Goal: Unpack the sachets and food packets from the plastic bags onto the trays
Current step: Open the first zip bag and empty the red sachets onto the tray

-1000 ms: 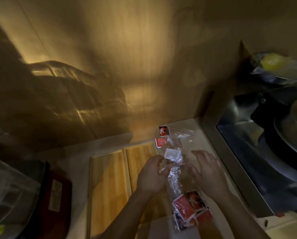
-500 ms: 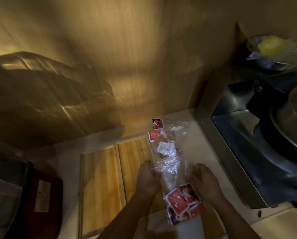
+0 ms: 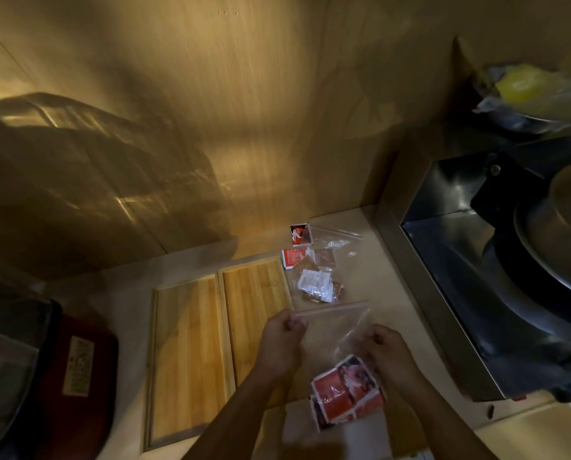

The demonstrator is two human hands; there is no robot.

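On a dim beige tabletop beside two wooden trays, the left hand and right hand, held apart, each pinch a clear plastic bag of red sachets.

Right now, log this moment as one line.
left hand: pinching plastic bag top corner | right hand: gripping bag's other side | red packets: inside bag | trays: no sachets visible
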